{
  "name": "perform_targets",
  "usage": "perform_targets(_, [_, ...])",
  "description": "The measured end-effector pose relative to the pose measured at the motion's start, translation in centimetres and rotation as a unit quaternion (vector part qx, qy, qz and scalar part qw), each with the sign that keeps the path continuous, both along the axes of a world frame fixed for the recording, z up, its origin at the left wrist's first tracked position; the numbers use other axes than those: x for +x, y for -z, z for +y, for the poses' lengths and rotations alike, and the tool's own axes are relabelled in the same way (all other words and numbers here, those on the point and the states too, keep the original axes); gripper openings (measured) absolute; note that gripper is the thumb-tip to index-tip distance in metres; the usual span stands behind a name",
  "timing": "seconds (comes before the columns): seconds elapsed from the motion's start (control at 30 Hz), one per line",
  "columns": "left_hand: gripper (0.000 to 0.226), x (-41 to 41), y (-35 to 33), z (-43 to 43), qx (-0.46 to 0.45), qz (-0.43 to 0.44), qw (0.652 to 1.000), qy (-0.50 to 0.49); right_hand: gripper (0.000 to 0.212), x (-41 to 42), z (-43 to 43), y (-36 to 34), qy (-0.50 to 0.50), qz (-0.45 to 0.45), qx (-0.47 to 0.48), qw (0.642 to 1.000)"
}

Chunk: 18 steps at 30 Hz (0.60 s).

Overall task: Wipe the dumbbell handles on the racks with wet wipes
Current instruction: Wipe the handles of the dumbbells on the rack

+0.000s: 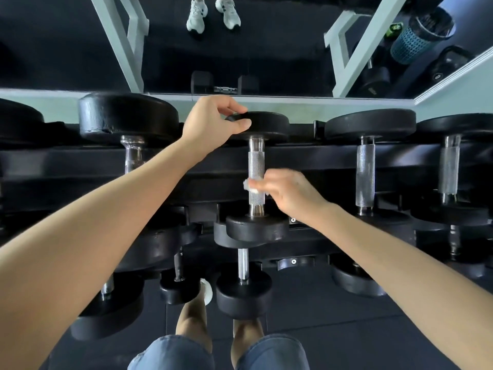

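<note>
**Head view: wipe on the middle handle**

The head camera looks down on a black rack [306,158] with dumbbells lying across its rails. The left hand [213,124] grips the far head of the middle dumbbell [256,158], with its fingers curled over the rim and the thumb pressed on the edge. The right hand [290,193] pinches a white wipe [250,186] and holds it against the lower part of that dumbbell's knurled handle [256,169] (the hand is blurred, so how far the wipe wraps round cannot be told). The dumbbell's near head sits at the front rail. Other dumbbells [365,172] lie on either side and on the tier below. Behind the rack, a mirror [266,49] shows white shoes [213,14] on a dark floor.
</note>
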State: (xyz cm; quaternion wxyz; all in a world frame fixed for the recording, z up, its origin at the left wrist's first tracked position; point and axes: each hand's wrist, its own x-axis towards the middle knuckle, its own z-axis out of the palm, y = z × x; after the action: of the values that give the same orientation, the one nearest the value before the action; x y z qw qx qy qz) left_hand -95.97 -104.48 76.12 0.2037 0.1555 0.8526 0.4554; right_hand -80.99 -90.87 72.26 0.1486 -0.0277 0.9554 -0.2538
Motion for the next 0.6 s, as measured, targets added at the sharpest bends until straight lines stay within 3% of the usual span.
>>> perform_targets(0.13, [0.020,-0.1,-0.1,0.0,-0.005,-0.005,1.000,0.004,0.047,1.2,0.6,0.0,-0.133,-0.077,-0.032,0.988])
perform_targets(0.23, [0.020,-0.1,-0.3,0.0,-0.003,0.000,1.000,0.006,0.046,-1.6,1.2,-1.2,-0.192,-0.103,0.012,0.976])
perform_targets(0.33, [0.022,-0.1,-0.2,0.0,-0.002,0.005,1.000,0.009,0.046,-0.9,1.2,-0.7,-0.122,-0.064,0.002,0.990])
perform_targets(0.4, [0.021,-0.1,-0.3,0.0,-0.002,0.004,1.000,0.009,0.035,0.6,0.8,0.0,-0.066,-0.098,-0.056,0.991])
perform_targets(0.5, [0.022,0.0,-0.3,0.0,-0.007,0.000,1.000,0.011,0.026,1.0,0.7,-0.4,0.025,-0.157,-0.143,0.977])
perform_targets(0.6, [0.020,0.0,-0.4,0.0,-0.010,-0.002,1.000,0.013,0.025,0.6,0.5,-1.5,0.151,-0.115,-0.202,0.961])
